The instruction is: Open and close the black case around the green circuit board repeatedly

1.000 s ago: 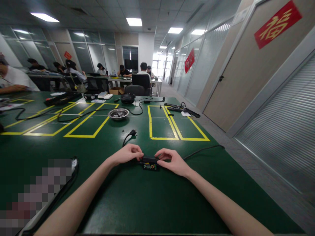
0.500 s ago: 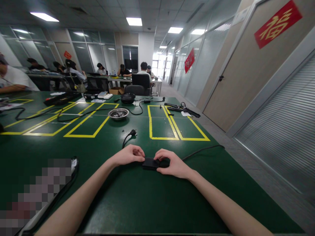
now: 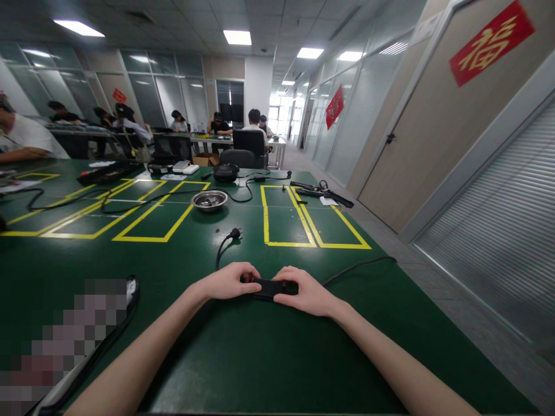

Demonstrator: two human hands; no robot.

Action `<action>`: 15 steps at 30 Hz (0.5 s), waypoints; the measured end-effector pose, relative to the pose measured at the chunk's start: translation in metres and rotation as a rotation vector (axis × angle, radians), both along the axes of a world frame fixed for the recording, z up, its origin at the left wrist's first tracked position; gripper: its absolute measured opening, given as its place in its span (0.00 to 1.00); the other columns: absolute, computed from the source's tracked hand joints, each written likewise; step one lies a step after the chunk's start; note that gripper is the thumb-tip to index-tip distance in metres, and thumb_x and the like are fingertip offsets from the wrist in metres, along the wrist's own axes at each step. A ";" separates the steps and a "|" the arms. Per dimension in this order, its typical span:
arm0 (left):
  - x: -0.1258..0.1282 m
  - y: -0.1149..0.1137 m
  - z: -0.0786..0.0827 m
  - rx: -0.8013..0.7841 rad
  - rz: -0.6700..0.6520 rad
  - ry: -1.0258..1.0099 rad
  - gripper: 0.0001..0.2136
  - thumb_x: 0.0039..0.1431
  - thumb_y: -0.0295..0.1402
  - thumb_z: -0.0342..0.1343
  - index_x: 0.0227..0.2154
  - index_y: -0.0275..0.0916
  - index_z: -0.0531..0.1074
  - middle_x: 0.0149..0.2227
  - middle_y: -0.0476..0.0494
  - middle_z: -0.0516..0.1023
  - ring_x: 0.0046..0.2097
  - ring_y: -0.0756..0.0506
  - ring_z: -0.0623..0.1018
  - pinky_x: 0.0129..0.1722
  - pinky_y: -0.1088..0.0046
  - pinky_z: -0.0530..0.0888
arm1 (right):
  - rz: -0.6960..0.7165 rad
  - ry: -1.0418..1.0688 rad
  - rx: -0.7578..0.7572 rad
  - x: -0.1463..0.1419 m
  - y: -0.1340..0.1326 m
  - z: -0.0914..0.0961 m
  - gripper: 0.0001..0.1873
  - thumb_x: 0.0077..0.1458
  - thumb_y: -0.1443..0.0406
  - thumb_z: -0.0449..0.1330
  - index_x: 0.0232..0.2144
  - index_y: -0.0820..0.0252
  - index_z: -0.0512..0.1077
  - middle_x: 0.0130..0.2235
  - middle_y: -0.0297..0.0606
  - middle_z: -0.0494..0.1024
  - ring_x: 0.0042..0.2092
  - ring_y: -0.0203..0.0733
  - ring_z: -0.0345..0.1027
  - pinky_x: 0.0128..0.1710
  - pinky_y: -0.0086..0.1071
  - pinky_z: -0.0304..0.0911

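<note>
A black power adapter (image 3: 267,289) lies between my hands, low over the green table or on it. My left hand (image 3: 232,281) pinches its left end, thumb in front and fingers behind. At the other end, my right hand (image 3: 306,292) grips it with thumb and curled fingers. A black cable (image 3: 355,263) runs from behind my right hand to the table's right edge. Beyond my left hand, a power plug (image 3: 235,233) on a short curved cord rests on the table, its pins pointing right. Where the cord ends behind my left hand is hidden.
A metal bowl (image 3: 209,200) with small parts stands past the plug. Yellow tape rectangles (image 3: 289,244) mark the green table (image 3: 277,358). Black tools (image 3: 325,195) lie far right. A pixelated item with a dark edge (image 3: 132,289) is at left. Several people sit farther back.
My left hand has moved slightly right and down, its thumb now over the adapter's left end. The adapter has shifted a little right. My right hand has hardly moved.
</note>
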State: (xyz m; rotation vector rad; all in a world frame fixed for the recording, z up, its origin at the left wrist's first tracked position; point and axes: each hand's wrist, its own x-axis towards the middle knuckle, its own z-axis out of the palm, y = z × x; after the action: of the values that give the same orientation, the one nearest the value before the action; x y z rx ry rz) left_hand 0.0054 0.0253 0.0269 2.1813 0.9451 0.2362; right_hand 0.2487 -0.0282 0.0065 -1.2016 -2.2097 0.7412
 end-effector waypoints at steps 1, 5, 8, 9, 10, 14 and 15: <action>0.001 -0.001 0.000 0.035 -0.023 0.006 0.18 0.58 0.46 0.57 0.43 0.37 0.78 0.37 0.45 0.75 0.37 0.45 0.74 0.36 0.72 0.69 | -0.004 -0.015 -0.003 -0.001 -0.001 0.001 0.12 0.53 0.62 0.69 0.40 0.58 0.77 0.42 0.39 0.77 0.42 0.45 0.71 0.43 0.38 0.66; 0.003 -0.006 0.003 0.121 -0.094 0.035 0.18 0.59 0.47 0.57 0.43 0.38 0.77 0.40 0.44 0.74 0.38 0.45 0.74 0.36 0.71 0.68 | -0.006 -0.039 0.035 -0.004 -0.005 0.008 0.15 0.49 0.64 0.71 0.40 0.58 0.76 0.42 0.38 0.77 0.43 0.45 0.70 0.43 0.37 0.66; 0.004 -0.009 0.008 0.089 -0.084 0.068 0.16 0.57 0.46 0.58 0.41 0.39 0.74 0.36 0.46 0.75 0.35 0.45 0.73 0.33 0.73 0.66 | -0.006 -0.029 0.069 -0.006 -0.008 0.010 0.17 0.47 0.67 0.72 0.39 0.57 0.75 0.42 0.37 0.77 0.44 0.44 0.70 0.43 0.37 0.66; 0.004 -0.011 0.009 0.075 -0.081 0.080 0.15 0.57 0.45 0.58 0.40 0.39 0.72 0.35 0.47 0.75 0.34 0.46 0.73 0.32 0.73 0.65 | -0.008 -0.024 0.080 -0.006 -0.008 0.009 0.18 0.46 0.68 0.72 0.40 0.57 0.74 0.42 0.37 0.76 0.44 0.44 0.70 0.43 0.37 0.66; 0.004 -0.012 0.011 0.067 -0.080 0.089 0.15 0.57 0.44 0.58 0.40 0.39 0.71 0.34 0.48 0.75 0.34 0.46 0.73 0.31 0.73 0.65 | -0.009 -0.025 0.092 -0.006 -0.008 0.008 0.20 0.45 0.68 0.73 0.41 0.57 0.74 0.44 0.37 0.76 0.45 0.45 0.70 0.44 0.37 0.66; 0.007 -0.014 0.012 0.111 -0.084 0.089 0.13 0.55 0.42 0.60 0.37 0.40 0.67 0.34 0.48 0.74 0.33 0.46 0.71 0.30 0.73 0.62 | -0.008 -0.084 0.116 -0.004 -0.005 0.003 0.18 0.50 0.64 0.71 0.44 0.57 0.75 0.44 0.40 0.78 0.43 0.46 0.71 0.43 0.39 0.66; 0.008 -0.015 0.011 0.131 -0.081 0.084 0.14 0.54 0.42 0.61 0.36 0.40 0.65 0.34 0.48 0.73 0.33 0.46 0.71 0.30 0.73 0.62 | -0.012 -0.099 0.117 -0.004 -0.004 0.002 0.16 0.52 0.63 0.70 0.43 0.57 0.75 0.41 0.39 0.78 0.41 0.45 0.71 0.41 0.38 0.66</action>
State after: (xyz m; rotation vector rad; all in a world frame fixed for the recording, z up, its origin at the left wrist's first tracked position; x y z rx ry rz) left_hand 0.0130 0.0107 0.0376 2.3608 0.9066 0.1737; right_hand 0.2451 -0.0322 0.0081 -1.2157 -2.2894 0.5497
